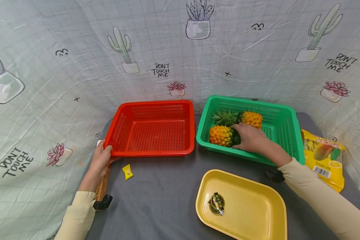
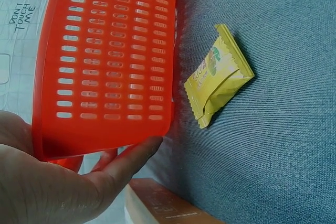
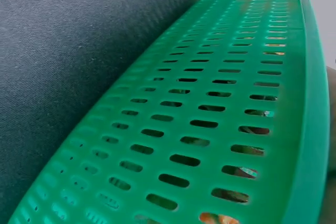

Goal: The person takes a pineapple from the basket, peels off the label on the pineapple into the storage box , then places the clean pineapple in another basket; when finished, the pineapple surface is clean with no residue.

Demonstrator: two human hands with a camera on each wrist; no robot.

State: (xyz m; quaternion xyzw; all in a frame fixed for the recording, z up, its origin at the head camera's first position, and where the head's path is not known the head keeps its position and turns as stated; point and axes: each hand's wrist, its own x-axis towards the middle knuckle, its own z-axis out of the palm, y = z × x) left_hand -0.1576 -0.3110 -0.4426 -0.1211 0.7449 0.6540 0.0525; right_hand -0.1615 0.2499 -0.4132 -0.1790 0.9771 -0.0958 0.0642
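Observation:
At the near left corner of the red basket (image 1: 156, 153), my left hand (image 1: 100, 160) grips the rim. In the left wrist view, its thumb and fingers (image 2: 128, 163) wrap around that corner. My right hand (image 1: 252, 137) reaches into the green basket (image 1: 291, 133) and holds the front pineapple (image 1: 220, 135) by its dark green leafy end. Behind it lies a second pineapple (image 1: 252, 119), its leaves pointing left. The right wrist view shows mostly the green basket's slotted side (image 3: 205, 124); the fingers are hidden there.
A small yellow wrapped candy (image 1: 127, 171) lies before the red basket. Under my left forearm is a brown box (image 1: 103, 186). A yellow tray (image 1: 258, 206) in front holds a black-and-gold wrapped piece (image 1: 217, 204). At right lies a yellow mango bag (image 1: 324, 153). Patterned cloth hangs behind.

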